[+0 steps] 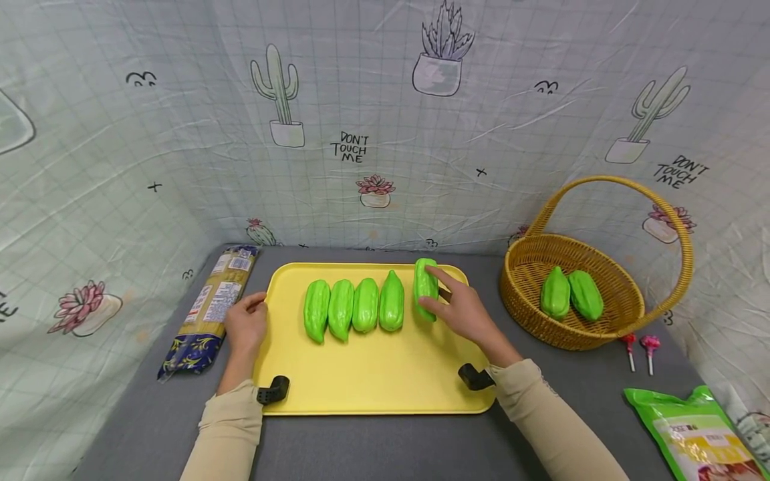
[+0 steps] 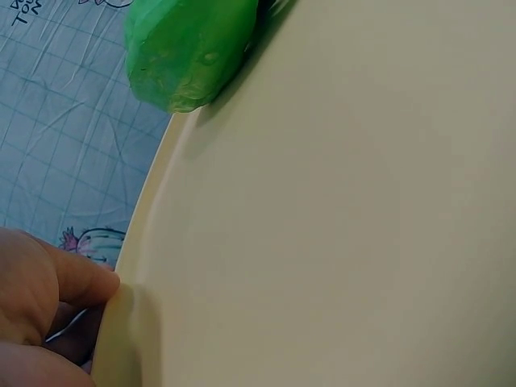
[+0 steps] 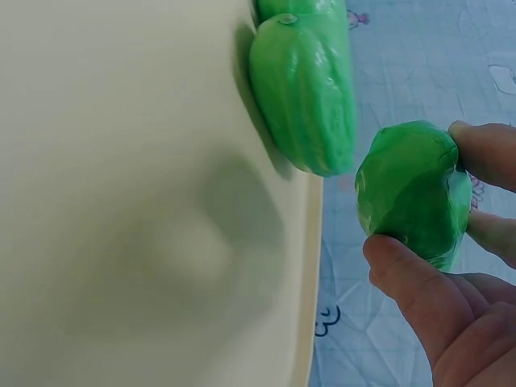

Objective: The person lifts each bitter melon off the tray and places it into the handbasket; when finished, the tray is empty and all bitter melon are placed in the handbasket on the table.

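Observation:
My right hand (image 1: 466, 310) pinches a ribbed green gourd (image 1: 426, 284) between thumb and fingers, above the back right of a yellow tray (image 1: 361, 374). In the right wrist view the held gourd (image 3: 411, 189) shows end-on, the thumb on one side and fingers on the other. Left of it, several similar gourds stand in a row on the tray; the nearest is a gourd with a pointed top (image 1: 392, 302). My left hand (image 1: 246, 327) holds the tray's left rim, with a fingertip (image 2: 101, 284) right at the edge in the left wrist view.
A wicker basket (image 1: 523, 314) with a tall handle stands at the right, two green gourds (image 1: 555, 294) inside. Beside it lie two lollipops (image 1: 650, 343) and a green-edged bag (image 1: 698, 427). A pasta packet (image 1: 210, 310) lies left of the tray. A patterned cloth hangs behind.

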Available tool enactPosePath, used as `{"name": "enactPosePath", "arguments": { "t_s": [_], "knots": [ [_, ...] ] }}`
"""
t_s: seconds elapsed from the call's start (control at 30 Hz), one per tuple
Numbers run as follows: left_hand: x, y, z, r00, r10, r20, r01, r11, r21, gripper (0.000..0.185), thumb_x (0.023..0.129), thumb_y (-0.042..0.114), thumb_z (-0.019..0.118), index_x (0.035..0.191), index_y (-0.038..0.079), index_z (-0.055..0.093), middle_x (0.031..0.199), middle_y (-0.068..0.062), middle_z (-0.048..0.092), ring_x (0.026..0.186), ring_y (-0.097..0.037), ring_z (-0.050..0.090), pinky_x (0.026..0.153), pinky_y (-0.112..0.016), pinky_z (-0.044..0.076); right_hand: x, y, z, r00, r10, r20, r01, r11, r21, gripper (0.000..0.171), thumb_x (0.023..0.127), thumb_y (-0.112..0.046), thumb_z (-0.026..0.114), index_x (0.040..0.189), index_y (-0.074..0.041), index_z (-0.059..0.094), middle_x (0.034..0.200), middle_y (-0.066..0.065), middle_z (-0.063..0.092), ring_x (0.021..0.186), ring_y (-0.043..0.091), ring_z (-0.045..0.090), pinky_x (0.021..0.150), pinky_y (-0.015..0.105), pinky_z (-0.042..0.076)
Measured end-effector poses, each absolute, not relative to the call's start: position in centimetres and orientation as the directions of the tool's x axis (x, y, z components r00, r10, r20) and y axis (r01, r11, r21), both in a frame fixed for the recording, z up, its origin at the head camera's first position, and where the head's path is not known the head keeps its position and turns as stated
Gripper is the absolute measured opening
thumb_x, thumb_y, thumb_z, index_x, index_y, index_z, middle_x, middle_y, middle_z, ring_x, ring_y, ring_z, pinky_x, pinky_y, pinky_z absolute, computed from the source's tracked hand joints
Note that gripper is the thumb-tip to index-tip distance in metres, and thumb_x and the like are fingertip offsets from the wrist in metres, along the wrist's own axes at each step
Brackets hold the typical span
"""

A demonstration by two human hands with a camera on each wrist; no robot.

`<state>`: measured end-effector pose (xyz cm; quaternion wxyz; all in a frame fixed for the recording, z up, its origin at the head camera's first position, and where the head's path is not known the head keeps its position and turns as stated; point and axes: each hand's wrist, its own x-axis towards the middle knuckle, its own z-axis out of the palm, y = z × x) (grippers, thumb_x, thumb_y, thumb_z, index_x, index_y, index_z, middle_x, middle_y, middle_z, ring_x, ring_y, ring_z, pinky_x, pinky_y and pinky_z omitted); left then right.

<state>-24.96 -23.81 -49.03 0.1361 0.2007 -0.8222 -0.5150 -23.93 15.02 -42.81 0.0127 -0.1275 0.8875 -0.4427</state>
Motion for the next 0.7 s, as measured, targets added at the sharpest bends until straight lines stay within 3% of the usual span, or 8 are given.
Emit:
{"name": "enactPosePath", "arguments": {
  "t_s": [0.13, 0.2, 0.53, 0.7],
  "knots": [
    [-24.9, -23.8, -49.0, -0.886, -0.464, 0.005, -0.196, 0.383, 0.903, 0.035, 0.104, 0.005, 0.048, 0.133, -0.003, 0.065, 0.132, -0.029, 0.064, 0.12, -0.04, 0.061, 0.094, -0.043, 0.05, -23.9, 15.5, -42.5, -0.971, -0.224, 0.08, -0.197, 0.573, -0.796, 0.071, 0.097, -0.023, 0.071, 0.159, -0.016, 0.038, 0.165, 0.02, 0.032, 0.14, 0.044, 0.049, 0.107, 0.049, 0.05],
    [-24.9, -23.8, -49.0, -0.887, -0.463, -0.003, -0.2, 0.378, 0.904, 0.035, 0.105, 0.006, 0.047, 0.134, -0.003, 0.064, 0.133, -0.028, 0.063, 0.12, -0.041, 0.06, 0.098, -0.048, 0.049, -23.9, 15.7, -42.3, -0.973, -0.216, 0.078, -0.192, 0.574, -0.796, 0.071, 0.097, -0.024, 0.071, 0.159, -0.017, 0.038, 0.166, 0.019, 0.031, 0.141, 0.044, 0.048, 0.108, 0.049, 0.049],
    [-24.9, -24.0, -49.0, -0.889, -0.458, -0.006, -0.209, 0.393, 0.896, 0.035, 0.105, 0.007, 0.048, 0.135, -0.001, 0.065, 0.132, -0.026, 0.064, 0.119, -0.038, 0.061, 0.087, -0.031, 0.049, -23.6, 17.2, -40.9, -0.982, -0.179, 0.055, -0.146, 0.55, -0.822, 0.073, 0.099, -0.028, 0.069, 0.162, -0.022, 0.032, 0.168, 0.019, 0.025, 0.143, 0.046, 0.043, 0.105, 0.052, 0.051],
    [-24.9, -23.9, -49.0, -0.893, -0.45, -0.007, -0.202, 0.386, 0.9, 0.036, 0.106, 0.008, 0.046, 0.136, -0.002, 0.063, 0.133, -0.027, 0.063, 0.12, -0.039, 0.06, 0.092, -0.039, 0.051, -23.5, 18.2, -40.4, -0.985, -0.168, 0.043, -0.126, 0.52, -0.845, 0.073, 0.101, -0.029, 0.066, 0.163, -0.022, 0.028, 0.167, 0.02, 0.027, 0.143, 0.044, 0.044, 0.101, 0.053, 0.054]
  ]
}}
